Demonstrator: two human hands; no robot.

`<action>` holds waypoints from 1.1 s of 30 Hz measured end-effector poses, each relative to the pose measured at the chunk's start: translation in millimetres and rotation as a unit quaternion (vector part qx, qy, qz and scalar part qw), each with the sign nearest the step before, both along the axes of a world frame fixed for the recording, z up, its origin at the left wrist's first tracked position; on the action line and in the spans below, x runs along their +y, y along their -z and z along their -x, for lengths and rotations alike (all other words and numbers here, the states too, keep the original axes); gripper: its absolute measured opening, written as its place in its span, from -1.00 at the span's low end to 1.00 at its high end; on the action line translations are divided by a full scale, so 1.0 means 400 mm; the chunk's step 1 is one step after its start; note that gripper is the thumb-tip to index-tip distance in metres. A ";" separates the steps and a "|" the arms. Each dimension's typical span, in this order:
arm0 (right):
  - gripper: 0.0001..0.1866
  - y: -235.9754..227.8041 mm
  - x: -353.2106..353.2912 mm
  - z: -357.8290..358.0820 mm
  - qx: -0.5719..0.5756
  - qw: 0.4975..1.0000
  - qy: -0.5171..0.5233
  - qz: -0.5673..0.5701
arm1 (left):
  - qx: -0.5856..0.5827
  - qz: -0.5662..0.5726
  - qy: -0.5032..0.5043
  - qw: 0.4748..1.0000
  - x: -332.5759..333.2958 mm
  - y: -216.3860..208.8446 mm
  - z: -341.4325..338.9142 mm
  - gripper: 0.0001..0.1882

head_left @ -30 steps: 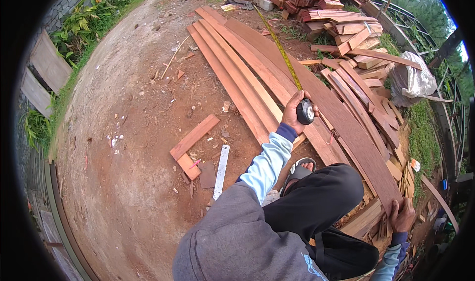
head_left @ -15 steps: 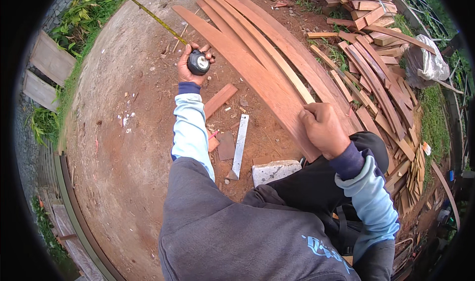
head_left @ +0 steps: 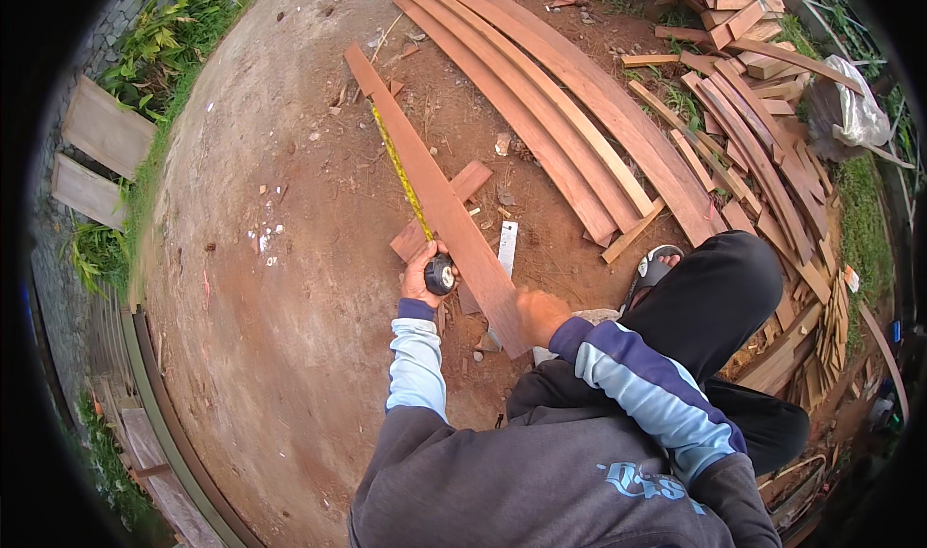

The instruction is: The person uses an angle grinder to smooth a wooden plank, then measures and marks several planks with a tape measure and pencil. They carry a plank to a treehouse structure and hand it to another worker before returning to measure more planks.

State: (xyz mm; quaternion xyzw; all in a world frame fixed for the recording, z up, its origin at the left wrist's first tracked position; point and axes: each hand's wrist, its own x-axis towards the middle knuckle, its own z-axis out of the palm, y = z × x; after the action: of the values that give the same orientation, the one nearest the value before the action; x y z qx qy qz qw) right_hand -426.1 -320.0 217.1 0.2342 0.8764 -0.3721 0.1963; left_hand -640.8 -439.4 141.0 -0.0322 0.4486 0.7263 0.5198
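A reddish-brown wooden board (head_left: 439, 198) slants across the middle, from the far left down toward my lap. My right hand (head_left: 543, 318) is closed round its near end; the fingertips are partly hidden. Beside the board's left edge, my left hand (head_left: 421, 276) grips a black tape measure (head_left: 440, 275). Its yellow blade (head_left: 402, 173) is drawn out and runs along the board's left side toward the far end. Under the board, a short wooden offcut (head_left: 470, 181) lies crosswise on the dirt. A metal ruler (head_left: 507, 247) lies right of the board, partly covered by it.
Several long planks (head_left: 579, 113) lie side by side to the right. Beyond them is a heap of cut timber (head_left: 753, 152) with a white plastic bag (head_left: 857, 104). My sandalled foot (head_left: 657, 266) rests near the plank ends. Grass (head_left: 179, 94) borders the dirt ground at left.
My right hand has brought the board leftward, away from the other planks. My left hand has moved closer with the tape measure, and its blade now lies alongside the board.
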 end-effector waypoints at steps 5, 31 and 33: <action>-0.68 0.023 -0.027 -0.029 0.062 0.996 -0.058 0.028 | 0.046 0.058 0.006 0.997 -0.087 0.099 0.041 -0.79; -0.72 -0.017 -0.031 -0.121 0.096 0.981 -0.078 -0.149 | 0.061 0.368 0.037 0.927 -0.383 0.297 0.090 -0.76; -0.70 -0.009 -0.029 -0.123 0.102 0.982 -0.078 -0.139 | 0.080 0.380 0.039 0.921 -0.372 0.291 0.085 -0.77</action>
State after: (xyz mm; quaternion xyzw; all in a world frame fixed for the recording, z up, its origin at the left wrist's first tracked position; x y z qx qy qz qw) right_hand -377.0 -331.5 220.7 0.1505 0.9507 -0.2523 0.0998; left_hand -674.7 -588.0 24.7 -0.1508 0.7318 0.4806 0.4590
